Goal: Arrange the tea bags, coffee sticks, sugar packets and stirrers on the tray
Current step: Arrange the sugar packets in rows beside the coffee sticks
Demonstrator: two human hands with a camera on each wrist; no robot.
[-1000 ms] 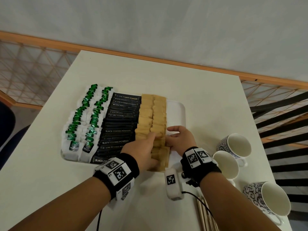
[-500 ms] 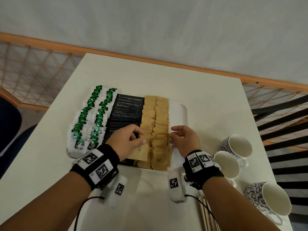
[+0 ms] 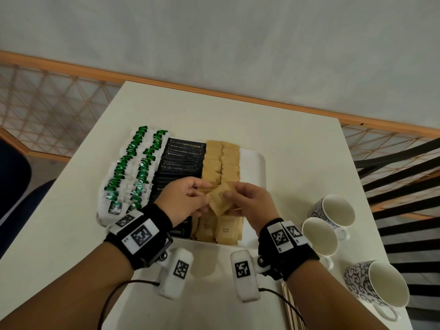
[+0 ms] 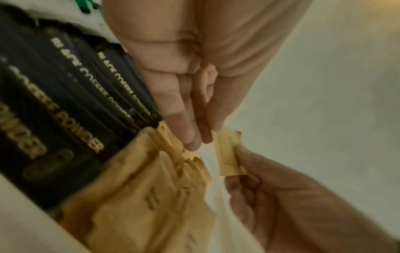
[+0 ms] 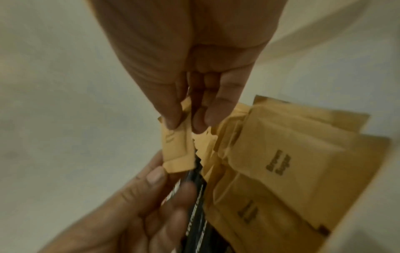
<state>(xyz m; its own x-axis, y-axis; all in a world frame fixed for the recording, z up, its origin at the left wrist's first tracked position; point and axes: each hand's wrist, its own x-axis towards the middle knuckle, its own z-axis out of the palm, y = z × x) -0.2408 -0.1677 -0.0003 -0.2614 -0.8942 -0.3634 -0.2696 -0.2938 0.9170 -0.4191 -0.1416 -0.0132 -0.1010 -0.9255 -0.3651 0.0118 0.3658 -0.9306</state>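
A white tray (image 3: 254,163) holds two rows of green-tagged tea bags (image 3: 133,167), a column of black coffee sticks (image 3: 181,163) and two columns of brown sugar packets (image 3: 221,163). Over the tray's near end both hands meet on a lifted sugar packet (image 3: 220,201). My right hand (image 3: 232,195) pinches its top edge (image 5: 176,145) between thumb and fingers. My left hand (image 3: 202,194) has its fingers curled on a small bunch of sugar packets (image 4: 173,149), and its thumb (image 5: 155,176) touches the lifted packet's lower end. Wooden stirrers (image 3: 291,308) lie on the table under my right forearm.
Three patterned cups (image 3: 331,210) (image 3: 319,236) (image 3: 381,284) stand on the table right of the tray. A wooden rail and lattice run behind the table. Black chair slats are at the far right. The tray's right strip is bare white.
Both hands have lifted off the sugar rows. The left hand moved right to meet the right hand, and a sugar packet is now raised between them.
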